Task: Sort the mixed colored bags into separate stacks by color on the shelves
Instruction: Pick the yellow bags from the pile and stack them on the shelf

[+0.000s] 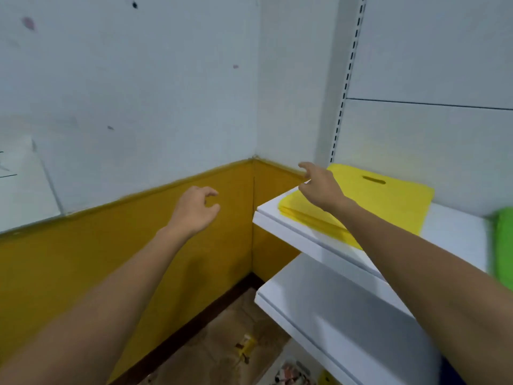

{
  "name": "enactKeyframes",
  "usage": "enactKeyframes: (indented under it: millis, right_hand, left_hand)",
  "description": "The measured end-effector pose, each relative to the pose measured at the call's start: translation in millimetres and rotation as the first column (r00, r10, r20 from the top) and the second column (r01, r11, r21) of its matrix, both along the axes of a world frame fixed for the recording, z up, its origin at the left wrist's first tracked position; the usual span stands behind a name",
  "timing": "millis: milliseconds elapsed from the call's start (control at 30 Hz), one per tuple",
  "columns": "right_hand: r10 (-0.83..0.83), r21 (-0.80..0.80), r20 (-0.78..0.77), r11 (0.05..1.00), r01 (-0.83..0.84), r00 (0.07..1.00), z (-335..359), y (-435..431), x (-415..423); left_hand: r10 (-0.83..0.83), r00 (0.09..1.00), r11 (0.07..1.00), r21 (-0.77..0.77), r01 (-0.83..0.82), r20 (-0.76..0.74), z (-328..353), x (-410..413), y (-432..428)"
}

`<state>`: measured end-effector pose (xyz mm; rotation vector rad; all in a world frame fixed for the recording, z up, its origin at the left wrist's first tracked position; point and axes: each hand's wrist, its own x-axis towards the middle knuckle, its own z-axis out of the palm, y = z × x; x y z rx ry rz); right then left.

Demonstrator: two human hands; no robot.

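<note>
A stack of yellow bags (388, 201) with a cut-out handle lies flat at the left end of the upper white shelf (455, 232). A green bag (501, 245) shows at the right edge of the same shelf, blurred. My right hand (319, 187) hovers over the left corner of the yellow stack with loosely curled fingers and holds nothing. My left hand (194, 209) hangs in the air left of the shelf, in front of the wall, fingers relaxed and holding nothing.
A lower white shelf (347, 323) juts out beneath the upper one. The room corner with its ochre lower wall (111, 245) stands close on the left. Cardboard and scraps of litter (244, 348) lie on the floor below.
</note>
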<state>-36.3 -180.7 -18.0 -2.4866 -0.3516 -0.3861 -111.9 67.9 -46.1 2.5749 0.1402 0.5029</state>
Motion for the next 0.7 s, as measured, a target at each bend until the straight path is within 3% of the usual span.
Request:
enactKeyframes:
  millis: [167, 333, 467, 567, 700]
  right_hand:
    - [-0.341, 0.029, -0.016, 0.939, 0.341, 0.94, 2, -91, 22]
    - [-0.641, -0.029, -0.021, 0.768, 0.64, 0.767, -4, -146, 5]
    - [-0.798, -0.126, -0.072, 0.603, 0.788, 0.598, -18, -147, -7]
    - [-0.845, -0.152, -0.157, 0.532, 0.833, 0.511, -34, -134, -7]
    - [-0.888, -0.101, -0.13, 0.455, 0.885, 0.441, -47, -126, -6]
  left_hand:
    - [-0.253, 0.967, 0.967, -0.015, 0.253, 0.013, -3, 96, -61]
    - [-0.498, 0.866, 0.866, -0.06, 0.496, -0.035, 3, 163, -128]
    - [-0.53, 0.825, 0.836, 0.042, 0.547, -0.196, -4, 186, -164]
    - [-0.521, 0.839, 0.827, 0.152, 0.542, -0.159, -21, 194, -171]
    - [-0.51, 0.859, 0.86, -0.012, 0.51, -0.047, -31, 200, -172]
